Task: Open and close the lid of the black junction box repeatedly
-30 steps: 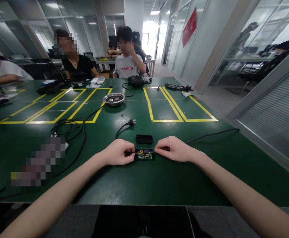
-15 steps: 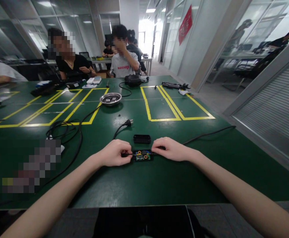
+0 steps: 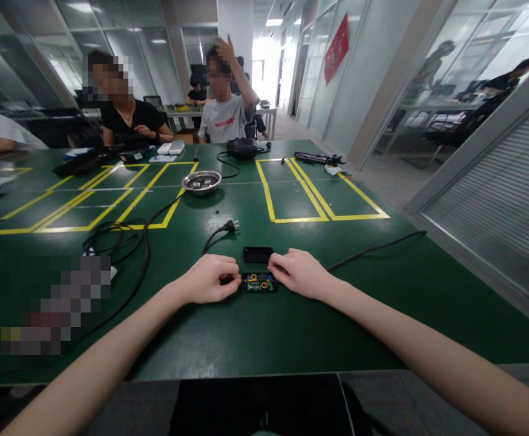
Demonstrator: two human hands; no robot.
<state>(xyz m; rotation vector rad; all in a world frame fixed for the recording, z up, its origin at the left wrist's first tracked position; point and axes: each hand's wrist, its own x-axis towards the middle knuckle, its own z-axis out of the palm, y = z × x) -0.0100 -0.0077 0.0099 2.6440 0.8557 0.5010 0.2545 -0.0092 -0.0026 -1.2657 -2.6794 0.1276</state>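
Observation:
A small circuit board (image 3: 259,283) with copper-coloured coils lies in an open black case, flat on the green table. My left hand (image 3: 214,278) is closed at the case's left end, its fingertips pinched where a black cable enters. My right hand (image 3: 294,272) has its fingers pressed together at the upper right corner of the case; what lies between them is hidden. Just behind the case sits an empty black cover (image 3: 258,254). A black plug (image 3: 232,226) on a short length of cable rests beyond my left hand.
A metal bowl (image 3: 201,183) holding small metal parts stands further back. Coiled black cables (image 3: 114,236) lie at left, and another cable (image 3: 377,247) runs off right. Yellow tape (image 3: 298,220) marks the green table (image 3: 192,351). Several people sit beyond.
My right hand has moved slightly left, from the cable onto the case's right corner. The person in the white shirt has raised a hand from face to hair.

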